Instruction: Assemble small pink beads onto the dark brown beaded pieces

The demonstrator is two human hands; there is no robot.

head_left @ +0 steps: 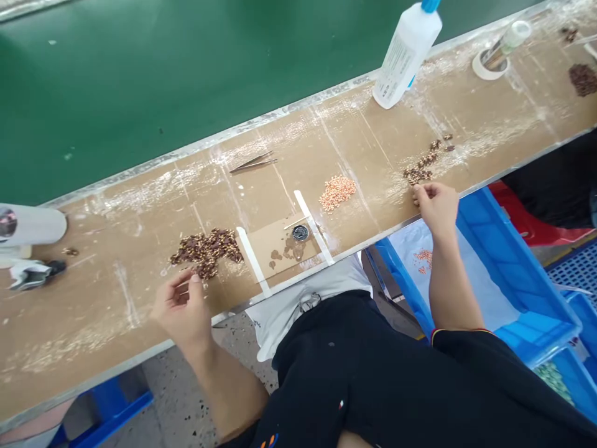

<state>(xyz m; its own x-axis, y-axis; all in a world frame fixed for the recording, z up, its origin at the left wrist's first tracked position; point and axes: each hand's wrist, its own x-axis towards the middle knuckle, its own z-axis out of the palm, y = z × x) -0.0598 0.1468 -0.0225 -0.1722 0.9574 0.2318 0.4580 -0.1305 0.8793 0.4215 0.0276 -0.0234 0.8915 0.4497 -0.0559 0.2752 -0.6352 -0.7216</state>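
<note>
My left hand (pixel 183 306) rests at the near edge of the brown worktop (pixel 140 230), its fingers curled and thumb against forefinger, just below a heap of small dark brown parts (pixel 208 250). What it pinches is too small to name. My right hand (pixel 435 203) lies on the bench edge with fingers curled at the lower end of a second trail of dark brown parts (pixel 425 163). A pile of small pink-orange pieces (pixel 337 191) lies between the two hands. A cardboard square (pixel 278 246) taped down with white strips carries a round dark metal piece (pixel 300 233).
Tweezers (pixel 252 163) lie behind the cardboard. A white squeeze bottle (pixel 407 53) stands at the back right, with a tape roll (pixel 489 64) beyond it. A white cylinder (pixel 32 225) lies far left. Blue bins (pixel 522 274) sit under the bench on the right. Green surface (pixel 186 68) runs behind.
</note>
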